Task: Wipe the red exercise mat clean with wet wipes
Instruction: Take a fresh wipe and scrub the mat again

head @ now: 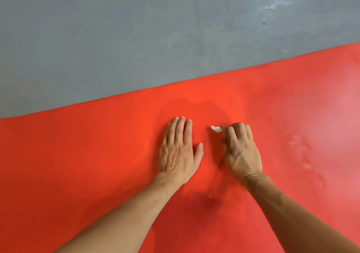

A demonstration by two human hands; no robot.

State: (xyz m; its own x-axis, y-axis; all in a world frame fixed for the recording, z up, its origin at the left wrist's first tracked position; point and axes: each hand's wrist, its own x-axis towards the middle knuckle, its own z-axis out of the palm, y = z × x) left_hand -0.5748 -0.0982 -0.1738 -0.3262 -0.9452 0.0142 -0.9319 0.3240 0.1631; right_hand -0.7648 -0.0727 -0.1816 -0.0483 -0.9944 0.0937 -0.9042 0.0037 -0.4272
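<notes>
The red exercise mat [97, 155] fills the lower half of the view, its far edge running diagonally up to the right. My left hand [179, 149] lies flat on the mat, palm down, fingers together and empty. Just to its right my right hand [241, 149] is curled on a small white wet wipe [216, 129], pressing it to the mat; only a tip of the wipe shows past the fingers. A darker damp patch spreads on the mat beyond both hands. Pale smears and dull marks cover the mat at the right.
Grey concrete floor [136, 38] lies beyond the mat's far edge, with a lighter scuffed patch at the upper right. Both bare forearms reach in from the bottom of the view.
</notes>
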